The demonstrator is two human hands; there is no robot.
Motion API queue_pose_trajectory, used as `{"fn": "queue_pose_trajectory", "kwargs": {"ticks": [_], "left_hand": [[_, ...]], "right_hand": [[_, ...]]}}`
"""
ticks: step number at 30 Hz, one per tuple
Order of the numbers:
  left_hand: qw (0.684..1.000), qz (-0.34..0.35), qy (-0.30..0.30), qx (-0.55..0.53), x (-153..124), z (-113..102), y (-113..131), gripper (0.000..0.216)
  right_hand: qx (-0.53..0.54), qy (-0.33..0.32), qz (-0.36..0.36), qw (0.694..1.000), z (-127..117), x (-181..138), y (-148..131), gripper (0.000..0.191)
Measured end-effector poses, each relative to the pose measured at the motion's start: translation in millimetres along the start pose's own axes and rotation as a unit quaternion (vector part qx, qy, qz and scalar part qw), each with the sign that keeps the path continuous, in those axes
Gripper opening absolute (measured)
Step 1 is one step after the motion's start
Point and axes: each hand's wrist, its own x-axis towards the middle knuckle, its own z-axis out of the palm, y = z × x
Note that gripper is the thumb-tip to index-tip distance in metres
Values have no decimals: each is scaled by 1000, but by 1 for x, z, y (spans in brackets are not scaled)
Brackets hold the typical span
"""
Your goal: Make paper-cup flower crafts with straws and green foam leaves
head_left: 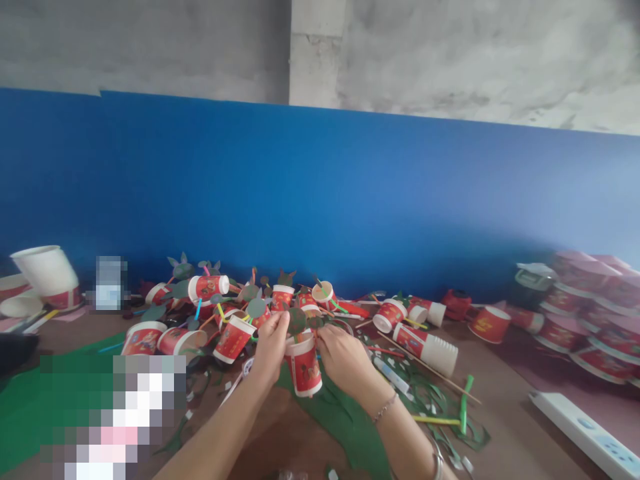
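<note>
The left hand's [270,350] fingers are pinched together and appear to hold the edge of a green paper disc [297,321] above a red paper cup [306,371], which sits slightly tilted between the two hands. The right hand's [346,355] fingers curl in at its other side; whether they grip anything cannot be told. This piece looks well advanced, its disc already over the rim; on the worktop [505,407], other cups [233,339] lie among similar discs, while a nested stack [440,353] seems unworked
</note>
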Motion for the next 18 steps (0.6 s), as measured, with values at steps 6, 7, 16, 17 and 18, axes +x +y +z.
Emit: {"fn": "queue_pose_trajectory", "kwargs": {"ticks": [6,7,16,17,18], "left_hand": [[999,-30,16,-26,0,1,7,35],[999,-41,16,-31,0,1,7,34],[968,-109,-52,-222,-3,5,19,27],[963,-110,-53,-239,-3,5,22,25],[961,-112,-55,-248,-3,4,25,24]], "right_hand": [[114,15,-26,993,0,-4,-1,16],[130,8,-26,991,0,-5,-2,13],[217,-21,69,973,-9,-1,3,30],[225,-13,77,971,-9,0,5,31],[231,-4,86,969,-9,1,8,32]]}}
